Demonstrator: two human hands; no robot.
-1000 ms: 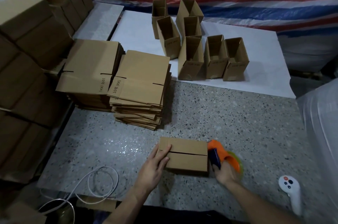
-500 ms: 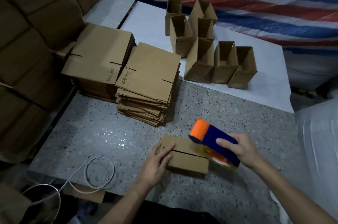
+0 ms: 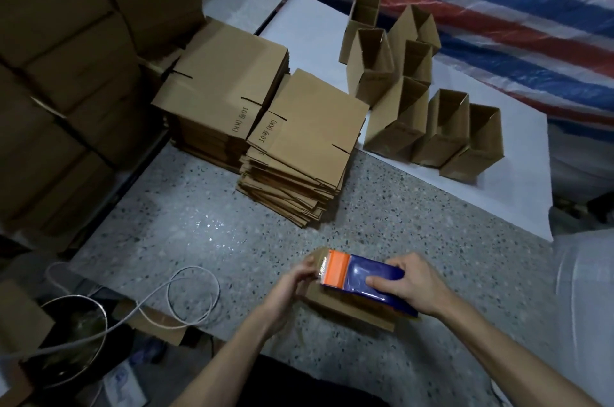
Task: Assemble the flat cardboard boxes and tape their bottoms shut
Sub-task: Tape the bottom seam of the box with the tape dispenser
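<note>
Box (image 3: 349, 310) sits on the near part of the table (image 3: 232, 234), closed flaps up I'd say, prob so the seam faces the tape gun (image 3: 365, 277). The gun lies along the box top, its orange head at the box's left end and its blue body running off to the right. The right grip (image 3: 412, 283) is clenched round that blue body, one finger laid across the top. That looks set for a pull to the right, which would lay a strip down the seam. The left grip (image 3: 292, 283) is curled round the box's left end, fingers just beside the orange head, prob to pin the box so it won't slide w/ the pull. Can't tell if it also pinches the tape end, too blurred there. So the box is under both: beneath the gun and right grip, left end inside the left grip, near-right edge showing below the wrist. Two stacks of flat boxes (image 3: 305, 147) sit far-left of the work spot, near enough to feed from. The finished boxes (image 3: 442, 127) stand open-end up on a white sheet (image 3: 515, 180) at the far right, well apart, out of the way.
</note>
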